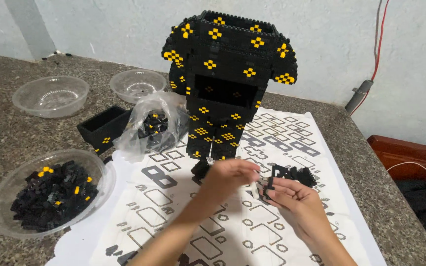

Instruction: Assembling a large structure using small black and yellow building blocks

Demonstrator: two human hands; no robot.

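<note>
A tall black figure of small bricks with yellow flower marks stands upright on a white instruction sheet. Just in front of its feet, my left hand and my right hand meet over the sheet. My right hand pinches a small black brick piece between its fingertips. My left hand's fingers are curled beside that piece and seem to touch it. A small heap of black bricks lies just behind my right hand.
A clear bowl of black and yellow bricks sits at the left. A clear plastic bag of black bricks and a black brick box lie behind it. Two empty clear bowls stand farther back. The stone counter's edge runs at the right.
</note>
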